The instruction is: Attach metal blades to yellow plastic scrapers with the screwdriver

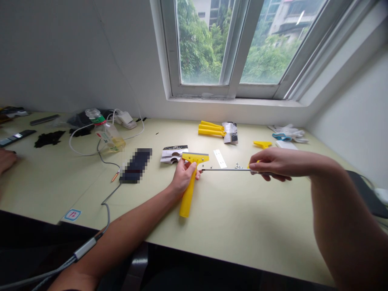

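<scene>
Your two forearms reach in from the near edge of the bench (242, 226), the right one bent sharply at the elbow. Your left hand (182, 178) has its fingers wrapped around the upper handle of the yellow scraper (189, 182), which lies on the bench with its handle toward you and its head away. Right of the scraper head, your right hand (273, 163) grasps a screwdriver (227, 169), fingers clenched on its handle; the thin shaft runs level, its tip at the head's right edge. Small screws (238, 165) and a white blade strip (220, 158) lie just behind the shaft. Left of the scraper sit a dark phone (136, 165) and a tipped plastic bottle (104, 133). Farther back lie more yellow scrapers (211, 129).
</scene>
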Action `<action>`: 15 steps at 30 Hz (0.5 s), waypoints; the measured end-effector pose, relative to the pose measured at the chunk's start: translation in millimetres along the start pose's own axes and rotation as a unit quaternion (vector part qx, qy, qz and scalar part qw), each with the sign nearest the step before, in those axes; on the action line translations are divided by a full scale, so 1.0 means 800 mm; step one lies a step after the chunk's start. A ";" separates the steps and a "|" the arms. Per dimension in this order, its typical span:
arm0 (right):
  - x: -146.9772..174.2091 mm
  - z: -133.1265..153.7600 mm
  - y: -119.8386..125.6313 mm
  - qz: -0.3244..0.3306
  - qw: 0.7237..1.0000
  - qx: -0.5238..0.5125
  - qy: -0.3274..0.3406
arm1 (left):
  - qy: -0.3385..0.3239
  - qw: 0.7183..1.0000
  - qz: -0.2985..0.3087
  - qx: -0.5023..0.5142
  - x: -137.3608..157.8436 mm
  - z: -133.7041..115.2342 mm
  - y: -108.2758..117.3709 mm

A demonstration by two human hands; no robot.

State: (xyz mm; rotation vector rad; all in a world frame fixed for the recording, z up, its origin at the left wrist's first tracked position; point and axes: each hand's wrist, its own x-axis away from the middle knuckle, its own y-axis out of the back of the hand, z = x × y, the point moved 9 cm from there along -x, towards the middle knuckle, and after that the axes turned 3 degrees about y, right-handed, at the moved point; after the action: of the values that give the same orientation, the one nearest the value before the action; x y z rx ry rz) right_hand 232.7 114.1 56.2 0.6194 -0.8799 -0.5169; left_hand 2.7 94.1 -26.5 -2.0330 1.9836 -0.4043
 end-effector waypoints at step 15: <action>0.001 0.004 0.002 0.010 1.000 0.006 0.012 | 0.001 1.000 0.018 -0.010 -0.007 0.006 0.000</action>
State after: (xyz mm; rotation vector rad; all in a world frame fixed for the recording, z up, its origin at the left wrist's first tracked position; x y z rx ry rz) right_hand 230.9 114.0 58.7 0.6255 -0.8664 -0.4867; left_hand 4.3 99.3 -30.8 -2.0060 2.0311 -0.3797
